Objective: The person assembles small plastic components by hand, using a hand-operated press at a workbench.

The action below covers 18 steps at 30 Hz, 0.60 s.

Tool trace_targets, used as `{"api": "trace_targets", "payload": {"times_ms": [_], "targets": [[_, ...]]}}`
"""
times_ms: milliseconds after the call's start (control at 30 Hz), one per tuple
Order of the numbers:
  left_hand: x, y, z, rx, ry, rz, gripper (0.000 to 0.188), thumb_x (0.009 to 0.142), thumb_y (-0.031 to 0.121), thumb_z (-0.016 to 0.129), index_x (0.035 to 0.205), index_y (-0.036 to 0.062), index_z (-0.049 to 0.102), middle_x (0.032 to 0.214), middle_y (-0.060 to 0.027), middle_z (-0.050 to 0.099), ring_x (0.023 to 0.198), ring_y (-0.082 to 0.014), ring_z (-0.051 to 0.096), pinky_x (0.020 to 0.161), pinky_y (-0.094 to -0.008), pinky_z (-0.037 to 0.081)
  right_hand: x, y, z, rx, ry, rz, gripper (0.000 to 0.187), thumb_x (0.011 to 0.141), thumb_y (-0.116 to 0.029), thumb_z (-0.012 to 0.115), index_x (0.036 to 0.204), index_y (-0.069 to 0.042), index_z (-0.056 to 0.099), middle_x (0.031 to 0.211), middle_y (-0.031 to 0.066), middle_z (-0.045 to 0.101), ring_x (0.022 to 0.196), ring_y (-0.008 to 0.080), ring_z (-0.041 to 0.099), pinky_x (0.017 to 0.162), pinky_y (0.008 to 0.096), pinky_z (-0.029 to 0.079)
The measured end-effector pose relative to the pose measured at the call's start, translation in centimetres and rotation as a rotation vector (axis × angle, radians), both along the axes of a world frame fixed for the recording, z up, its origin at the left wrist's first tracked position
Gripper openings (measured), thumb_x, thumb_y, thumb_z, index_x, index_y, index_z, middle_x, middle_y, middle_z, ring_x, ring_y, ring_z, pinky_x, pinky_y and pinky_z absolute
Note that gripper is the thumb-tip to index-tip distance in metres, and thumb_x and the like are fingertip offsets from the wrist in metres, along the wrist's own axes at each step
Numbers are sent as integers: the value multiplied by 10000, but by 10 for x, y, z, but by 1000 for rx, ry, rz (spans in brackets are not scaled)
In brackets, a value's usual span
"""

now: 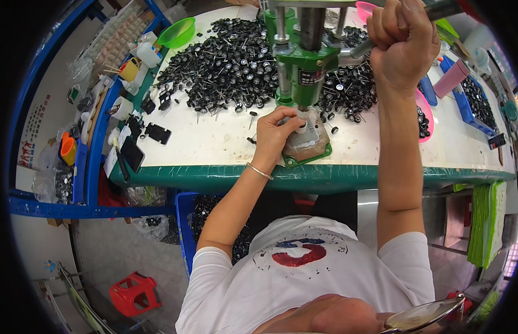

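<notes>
A green hand press [308,69] stands at the middle of the table's front part. My right hand [402,47] is raised and closed round its metal lever [363,49], to the right of the press head. My left hand [278,132] pinches a small white cylindrical piece [302,123] directly under the press ram. The piece sits above the press base [308,146], and my fingers cover part of it. Behind and around the press lies a large heap of small round black parts with metal pins [228,61]. A few loose ones lie near my left hand.
A green bowl [178,33] stands at the back left, beside a blue shelf frame [94,150]. Phone-like black devices [132,154] lie at the left. To the right are a pink basin [425,114] and a blue tray [473,108] of black parts. A red stool [134,294] is on the floor.
</notes>
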State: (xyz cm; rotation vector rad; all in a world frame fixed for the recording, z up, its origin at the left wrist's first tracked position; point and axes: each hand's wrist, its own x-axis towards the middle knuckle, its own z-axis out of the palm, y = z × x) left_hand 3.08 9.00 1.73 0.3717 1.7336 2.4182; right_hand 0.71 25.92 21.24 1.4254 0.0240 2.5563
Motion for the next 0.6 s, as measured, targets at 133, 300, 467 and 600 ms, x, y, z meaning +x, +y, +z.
{"api": "trace_targets", "payload": {"times_ms": [133,300,467,600], "targets": [[-2,-5,1,-56,-19,7,120,785,39,740,898,12,714,797,5,666,727,-58,604,668,-201,482,2,-3,26,683,-540,-990,368,946,-229,549,649,-147,349,519,-74,264,386,30,211,353,222,159],[-2,-5,13,-55,-31,-11,128,784,59,751,902,21,717,818,3,675,725,-58,595,671,-208,478,-62,5,26,861,-554,-1028,221,953,-260,565,816,-88,588,685,-15,526,538,80,463,475,221,366],[-20,-44,1,-371,30,150,147,781,100,741,898,14,722,792,-21,691,712,-74,603,636,-224,481,-45,12,18,1122,-732,-907,264,961,-300,572,934,-44,631,819,10,609,808,93,569,725,241,456],[-39,-95,-23,-770,92,186,191,758,149,742,886,8,729,775,-83,714,682,-134,655,644,-264,508,-36,77,-19,1351,-752,-1196,368,981,-350,498,1168,-59,627,982,10,585,804,70,535,662,205,426]]}}
